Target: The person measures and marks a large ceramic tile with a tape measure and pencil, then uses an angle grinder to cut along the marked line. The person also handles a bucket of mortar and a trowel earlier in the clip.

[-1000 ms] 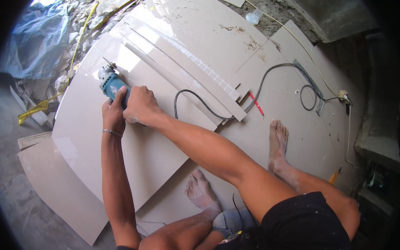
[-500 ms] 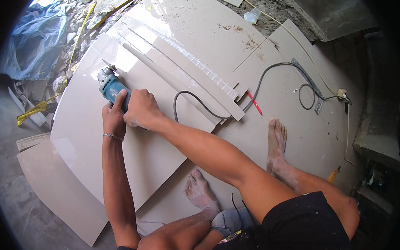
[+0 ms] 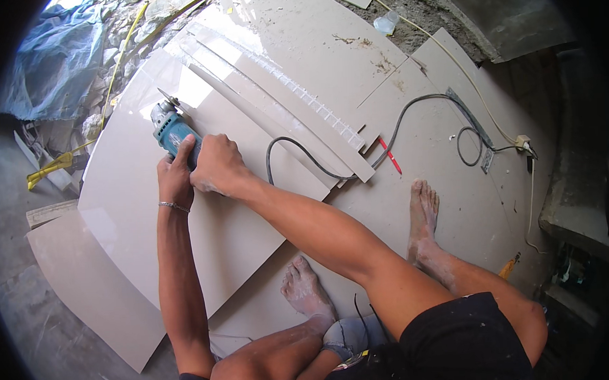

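Note:
Both my hands are closed around a teal angle grinder [image 3: 171, 130] above a large, glossy beige tile [image 3: 131, 191]. My left hand [image 3: 174, 176] grips its body from the left, with the thumb lying along the housing. My right hand [image 3: 216, 163] wraps the rear end, hiding most of the dark handle. At the far end, the thin cutting disc [image 3: 168, 97] stands on edge close to the tile surface; whether it touches I cannot tell. A dark power cord [image 3: 296, 144] loops away to the right.
Narrow tile strips [image 3: 281, 123] lie right of the large tile. Beyond them are a red pen-like marker [image 3: 390, 156] and a plug connector [image 3: 522, 142]. My bare feet [image 3: 422, 212] rest on the tiled surface. Rubble [image 3: 138, 41] and blue sheeting [image 3: 54, 62] lie at far left.

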{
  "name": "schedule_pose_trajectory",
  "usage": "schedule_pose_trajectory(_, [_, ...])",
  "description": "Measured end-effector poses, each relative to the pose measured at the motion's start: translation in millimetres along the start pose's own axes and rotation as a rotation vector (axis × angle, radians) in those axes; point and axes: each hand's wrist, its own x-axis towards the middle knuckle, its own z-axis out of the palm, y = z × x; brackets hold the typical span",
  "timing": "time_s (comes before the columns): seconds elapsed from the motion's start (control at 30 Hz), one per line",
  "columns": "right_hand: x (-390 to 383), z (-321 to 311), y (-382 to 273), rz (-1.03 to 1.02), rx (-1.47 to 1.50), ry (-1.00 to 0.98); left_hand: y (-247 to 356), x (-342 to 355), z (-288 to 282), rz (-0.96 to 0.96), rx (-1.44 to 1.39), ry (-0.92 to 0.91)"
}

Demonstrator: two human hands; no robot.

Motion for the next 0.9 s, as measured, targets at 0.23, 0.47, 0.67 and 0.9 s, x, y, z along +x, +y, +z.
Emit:
schedule_pose_trajectory(0.23, [-3.1, -3.3, 2.9, 0.032, -0.023, -0.070, -1.4, -8.6, 3.7, -0.001, -0.006, -0.014])
schedule_pose_trajectory(0.47, [-8.2, -2.5, 5.8, 0.018, -0.007, -0.032, -5.1, -10.9, 4.8, 0.002, 0.001, -0.002])
schedule_pose_trajectory(0.67, [-12.8, -3.9, 6.7, 0.029, -0.022, -0.049, -8.8, -13.5, 4.7, 0.012, 0.006, -0.001])
schedule_pose_trajectory(0.9, [-16.0, -5.8, 6.7, 0.046, -0.036, -0.054, -8.9, -18.2, 7.6, 0.003, 0.013, 0.009])
